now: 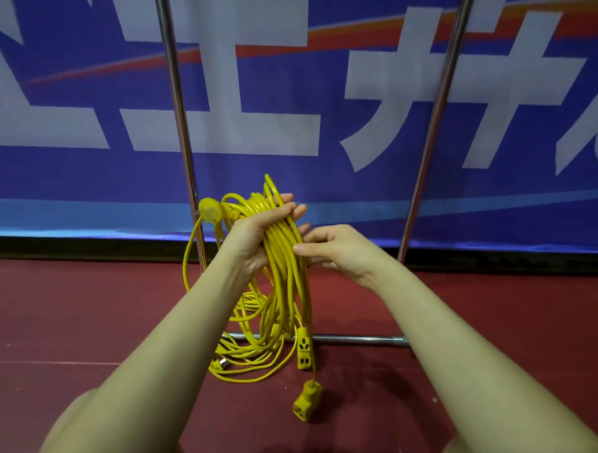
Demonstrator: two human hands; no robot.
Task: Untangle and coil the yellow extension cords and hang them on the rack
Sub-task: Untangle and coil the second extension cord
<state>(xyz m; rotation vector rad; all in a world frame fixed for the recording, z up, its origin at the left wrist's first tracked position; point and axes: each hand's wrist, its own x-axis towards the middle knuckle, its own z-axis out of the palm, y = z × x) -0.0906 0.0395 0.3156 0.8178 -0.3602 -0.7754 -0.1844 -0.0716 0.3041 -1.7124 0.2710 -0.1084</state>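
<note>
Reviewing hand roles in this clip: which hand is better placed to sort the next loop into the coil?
The right hand. The left hand is wrapped around the bundle of yellow cords, holding it up. The right, beside the bundle, has only its fingertips on an outer strand, so it can probably work freely.

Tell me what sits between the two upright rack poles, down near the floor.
In the head view, between the left pole and right pole both hands work the yellow cord bundle; the left hand grips it, the right hand pinches a strand.

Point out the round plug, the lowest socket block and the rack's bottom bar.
round plug [207, 207], head view, its flat face.
lowest socket block [302, 403], head view, its socket face.
bottom bar [357, 339], head view, mid-length.
</note>
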